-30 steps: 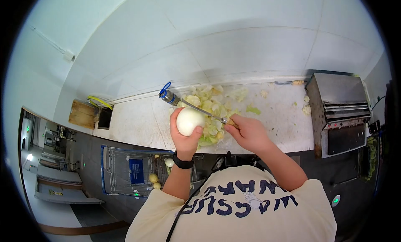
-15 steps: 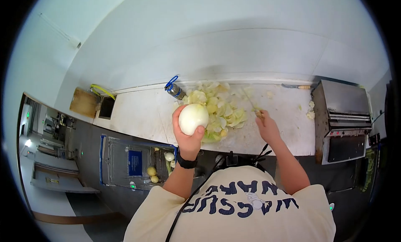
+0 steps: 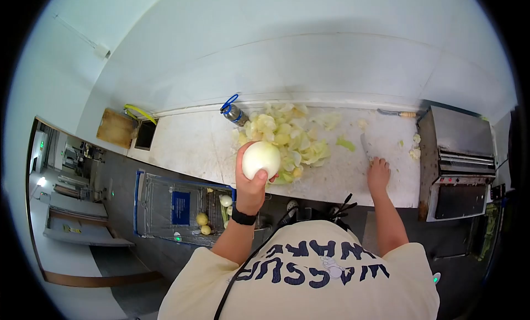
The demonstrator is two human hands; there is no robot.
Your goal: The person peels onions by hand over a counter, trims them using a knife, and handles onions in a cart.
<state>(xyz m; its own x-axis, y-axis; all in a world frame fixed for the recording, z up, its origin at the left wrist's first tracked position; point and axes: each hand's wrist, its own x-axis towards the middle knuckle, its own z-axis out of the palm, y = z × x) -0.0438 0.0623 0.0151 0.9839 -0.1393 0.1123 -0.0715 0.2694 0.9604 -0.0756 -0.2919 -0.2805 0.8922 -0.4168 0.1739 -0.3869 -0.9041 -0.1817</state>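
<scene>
A large round, pale white-green peeled onion (image 3: 261, 160) is in my left hand (image 3: 251, 187), the thumb across its near side and the fingers behind. It is held up over the near side of a heap of pale peeled layers (image 3: 287, 135). To the right, my right hand (image 3: 379, 175) is palm down at the worktop over the handle end of a small knife (image 3: 365, 146). The blade points away and lies low over the surface. The hand covers the handle. A green scrap (image 3: 346, 144) lies left of the blade.
A metal bottle with a blue loop (image 3: 234, 114) stands behind the heap. Another knife with a wooden handle (image 3: 407, 114) lies by the wall. A metal oven-like appliance (image 3: 461, 154) is at right. A blue-edged cart (image 3: 165, 209) with several round vegetables stands below left.
My right hand has moved right with the knife, down to the worktop. A green scrap now lies where the knife was. My left hand still holds the onion, shifted slightly right.
</scene>
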